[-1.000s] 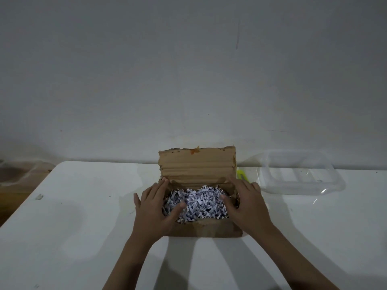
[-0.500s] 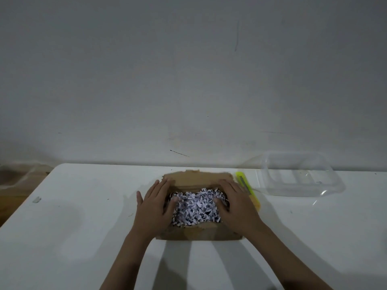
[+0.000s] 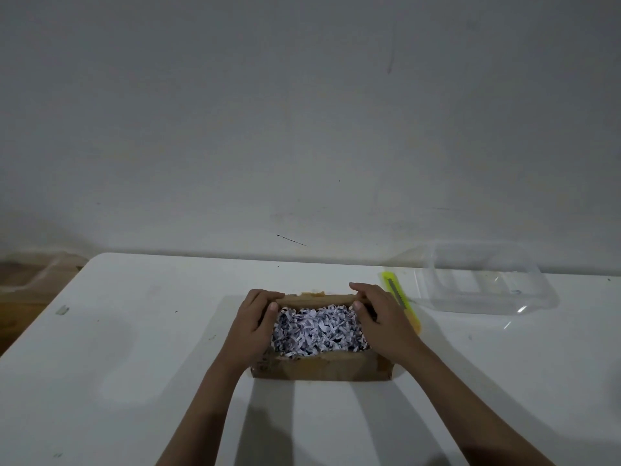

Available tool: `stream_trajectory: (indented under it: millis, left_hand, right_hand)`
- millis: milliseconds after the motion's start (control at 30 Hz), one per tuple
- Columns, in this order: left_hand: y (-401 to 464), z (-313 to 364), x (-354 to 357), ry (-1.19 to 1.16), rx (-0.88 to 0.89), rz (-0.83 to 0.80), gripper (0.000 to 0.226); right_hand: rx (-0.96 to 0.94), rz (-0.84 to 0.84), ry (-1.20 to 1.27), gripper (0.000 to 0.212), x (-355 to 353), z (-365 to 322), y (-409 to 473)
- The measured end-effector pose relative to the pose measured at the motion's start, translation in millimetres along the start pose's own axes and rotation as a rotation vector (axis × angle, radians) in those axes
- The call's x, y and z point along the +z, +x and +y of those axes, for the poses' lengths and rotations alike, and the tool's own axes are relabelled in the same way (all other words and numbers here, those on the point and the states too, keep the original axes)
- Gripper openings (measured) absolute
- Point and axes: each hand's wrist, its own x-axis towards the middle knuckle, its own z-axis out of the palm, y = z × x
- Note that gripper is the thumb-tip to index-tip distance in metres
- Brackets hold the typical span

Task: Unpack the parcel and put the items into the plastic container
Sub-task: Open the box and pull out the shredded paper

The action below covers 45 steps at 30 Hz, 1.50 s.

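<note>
An open brown cardboard parcel (image 3: 319, 368) sits on the white table, filled to the top with white and purple shredded paper (image 3: 317, 329). No packed item shows through the paper. My left hand (image 3: 253, 326) grips the parcel's left side, fingers curled over its far left corner and thumb at the paper's edge. My right hand (image 3: 379, 322) grips the right side the same way, fingers over the far right corner. The clear plastic container (image 3: 484, 280) stands empty at the back right, apart from both hands.
A yellow-green utility knife (image 3: 398, 295) lies just right of the parcel, partly behind my right hand. The white table (image 3: 134, 331) reaches the grey wall at the back. A brown surface with clear plastic film (image 3: 30, 277) lies past the table's left edge.
The parcel's rear flap, upright a second ago, has been folded back and down. Both hands slid from the near half of the box to its far corners.
</note>
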Motion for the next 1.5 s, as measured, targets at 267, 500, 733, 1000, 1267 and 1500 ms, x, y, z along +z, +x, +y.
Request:
stream_trajectory:
  millis: [267, 500, 733, 1000, 1267, 1500]
  left_hand:
    - [-0.3, 2.3, -1.4, 0.003, -0.051, -0.01, 0.048]
    - [-5.2, 31.1, -17.3, 0.286, -0.145, -0.061, 0.07]
    - [-17.5, 67.7, 4.4, 0.085, 0.008, 0.08, 0.034]
    - [-6.3, 62.0, 5.9, 0.163, -0.402, -0.205, 0.034]
    - [6.4, 63.4, 3.1, 0.336, -0.525, -0.573, 0.037]
    - [1.1, 72.8, 9.9, 0.442, -0.602, -0.59, 0.052]
  right_hand:
    - [0.032, 0.002, 0.052, 0.034, -3.2, -2.9, 0.4]
    - [-0.124, 0.077, -0.189, 0.034, -12.8, -19.1, -10.1]
    - [0.054, -0.003, -0.235, 0.032, -6.3, -42.5, -17.7]
    - [0.161, -0.329, -0.302, 0.043, -5.0, -42.8, -3.5]
    - [0.196, -0.446, -0.269, 0.056, -9.3, -38.7, 2.0]
    - [0.229, -0.526, -0.263, 0.05, -10.2, -36.2, 6.2]
